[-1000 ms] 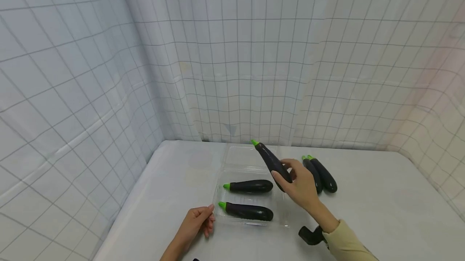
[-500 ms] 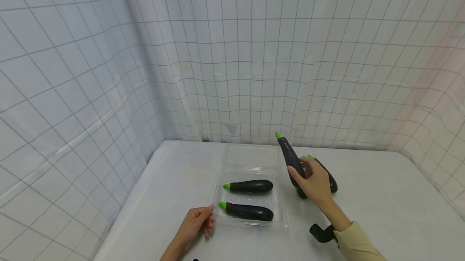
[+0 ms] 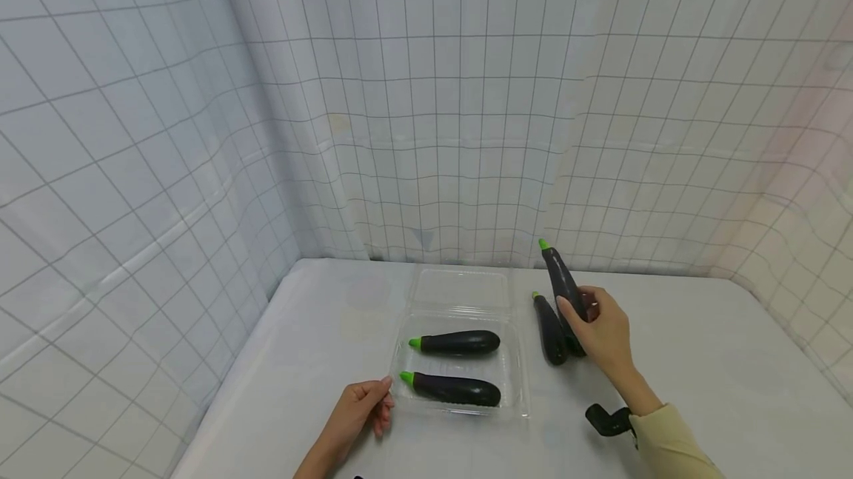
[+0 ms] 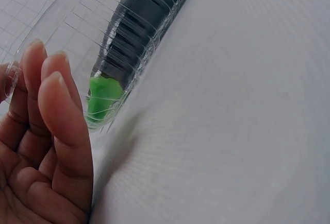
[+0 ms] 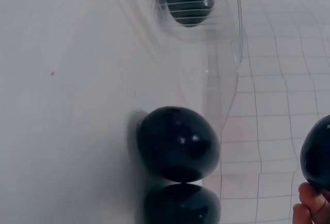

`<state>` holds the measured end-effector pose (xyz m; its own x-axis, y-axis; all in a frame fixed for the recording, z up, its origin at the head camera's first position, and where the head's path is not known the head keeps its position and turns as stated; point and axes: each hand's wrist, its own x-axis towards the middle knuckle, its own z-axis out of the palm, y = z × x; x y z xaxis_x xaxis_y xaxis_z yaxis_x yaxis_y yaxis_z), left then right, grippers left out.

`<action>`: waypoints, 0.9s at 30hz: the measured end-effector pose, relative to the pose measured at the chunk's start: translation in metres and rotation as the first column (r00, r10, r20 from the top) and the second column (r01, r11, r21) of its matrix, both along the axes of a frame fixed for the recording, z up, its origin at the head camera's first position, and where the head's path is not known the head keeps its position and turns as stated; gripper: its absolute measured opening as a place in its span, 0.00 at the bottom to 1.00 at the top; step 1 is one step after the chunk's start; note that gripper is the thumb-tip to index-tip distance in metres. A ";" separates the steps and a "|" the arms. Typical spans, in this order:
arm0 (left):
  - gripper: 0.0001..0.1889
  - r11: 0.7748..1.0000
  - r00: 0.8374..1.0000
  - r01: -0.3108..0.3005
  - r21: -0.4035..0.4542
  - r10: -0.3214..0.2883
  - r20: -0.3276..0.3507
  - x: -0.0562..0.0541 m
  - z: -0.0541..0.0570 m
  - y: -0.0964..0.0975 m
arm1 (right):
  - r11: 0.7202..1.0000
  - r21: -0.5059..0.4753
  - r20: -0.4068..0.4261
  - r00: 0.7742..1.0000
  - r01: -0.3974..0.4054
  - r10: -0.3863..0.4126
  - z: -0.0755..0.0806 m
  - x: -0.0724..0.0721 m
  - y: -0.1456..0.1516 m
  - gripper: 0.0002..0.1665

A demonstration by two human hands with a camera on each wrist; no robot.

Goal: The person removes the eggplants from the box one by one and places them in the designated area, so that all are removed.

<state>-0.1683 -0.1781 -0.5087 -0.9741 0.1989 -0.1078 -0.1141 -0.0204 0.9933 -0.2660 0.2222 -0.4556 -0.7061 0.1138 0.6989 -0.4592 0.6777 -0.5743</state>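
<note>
In the head view, my right hand [image 3: 605, 331] grips a dark eggplant [image 3: 560, 272] with a green stem, raised and tilted over the table. Below it lie two more, a left eggplant [image 3: 550, 331] and a partly hidden eggplant [image 3: 574, 344]; their round ends show in the right wrist view, the upper eggplant [image 5: 178, 144] and lower eggplant [image 5: 183, 206]. An open clear plastic container [image 3: 523, 390] holds a rear eggplant [image 3: 461, 342] and a front eggplant [image 3: 457, 389]. My left hand [image 3: 360, 409] pinches the container's rim at its front left corner.
The container's clear lid [image 3: 463, 290] lies folded back toward the rear. A white cloth covers the table [image 3: 333, 316]. Gridded white curtains [image 3: 460, 131] hang behind and at both sides. A black wrist device [image 3: 608, 420] juts out under my right forearm.
My right hand has carried its eggplant rightward from over the container to above the two eggplants on the table. The left hand and container have stayed put.
</note>
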 end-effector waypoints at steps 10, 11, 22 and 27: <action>0.21 1.000 1.000 0.003 -0.002 -0.003 0.003 0.000 0.000 0.000 | 0.995 -0.011 0.052 0.994 0.095 -0.095 -0.012 -0.004 0.021 0.22; 0.21 1.000 1.000 0.002 -0.003 -0.002 0.005 0.000 0.000 0.000 | 0.994 -0.009 0.048 0.993 0.106 -0.105 -0.013 -0.004 0.023 0.22; 0.28 1.000 1.000 -0.007 -0.003 0.007 0.007 0.000 -0.001 0.000 | 0.978 -0.018 0.130 0.970 0.208 -0.204 -0.024 -0.005 0.046 0.25; 0.25 1.000 1.000 -0.007 0.003 0.007 0.013 0.000 -0.001 0.000 | 0.972 -0.011 0.194 0.954 0.234 -0.227 -0.026 -0.003 0.052 0.27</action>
